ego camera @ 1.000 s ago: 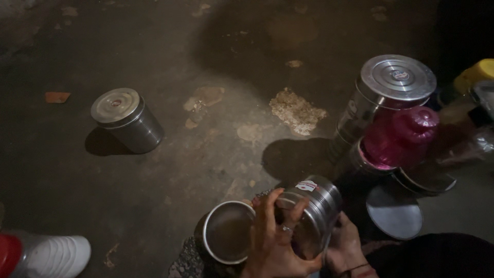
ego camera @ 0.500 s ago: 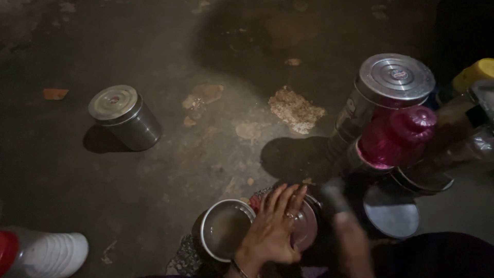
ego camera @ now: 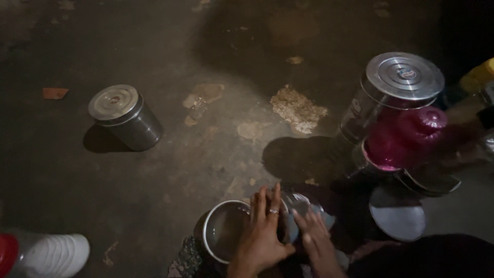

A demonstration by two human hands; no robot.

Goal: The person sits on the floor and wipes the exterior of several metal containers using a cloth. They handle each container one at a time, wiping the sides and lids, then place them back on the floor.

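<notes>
My left hand (ego camera: pixel 261 230), a ring on one finger, lies with fingers stretched over a small steel tin (ego camera: pixel 303 207) low in the middle of the view. Beside it my right hand (ego camera: pixel 315 240) rests its fingers on the same tin's shiny top. Both hands press on it from above, and most of the tin is hidden under them. Just left of my left hand stands an open steel container (ego camera: pixel 222 231) with a dull inside, touching a patterned cloth (ego camera: pixel 184 257).
A closed steel tin (ego camera: pixel 123 116) stands alone on the rough concrete floor at the left. At the right are a tall lidded steel canister (ego camera: pixel 399 82), a pink plastic jar (ego camera: pixel 399 138), loose round lids (ego camera: pixel 397 212) and a yellow-capped object (ego camera: pixel 478 76). A white bottle (ego camera: pixel 49 255) lies bottom left.
The steel tin, held tilted in both hands a second ago, has come down onto the floor. My left hand spread over its top, and my right hand joined it there.
</notes>
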